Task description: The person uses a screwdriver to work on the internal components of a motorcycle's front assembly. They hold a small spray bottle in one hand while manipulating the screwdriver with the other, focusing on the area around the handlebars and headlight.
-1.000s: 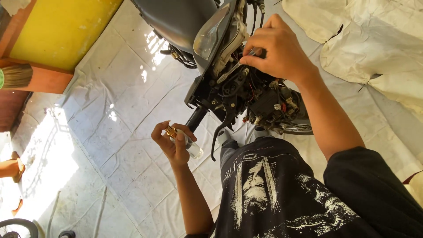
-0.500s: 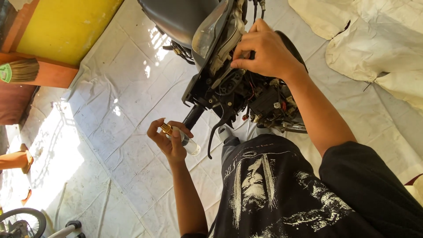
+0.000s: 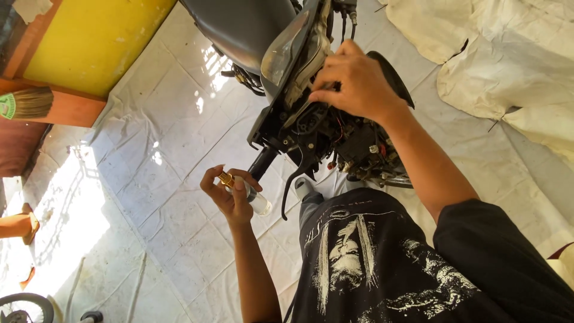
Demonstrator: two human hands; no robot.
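Head: bulb [image 3: 248,192] inside left hand [image 3: 230,194] grip (pinched).

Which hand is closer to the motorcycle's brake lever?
Left. The left hand, holding a small clear bottle, sits just beside the brake lever; the right hand is higher, on the wiring behind the headlight.

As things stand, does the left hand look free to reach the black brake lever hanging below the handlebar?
Probably not freely: the left hand is closed around a small clear bottle with a gold cap. The brake lever hangs close beside it, with nothing between them, so only the bottle hinders a grip.
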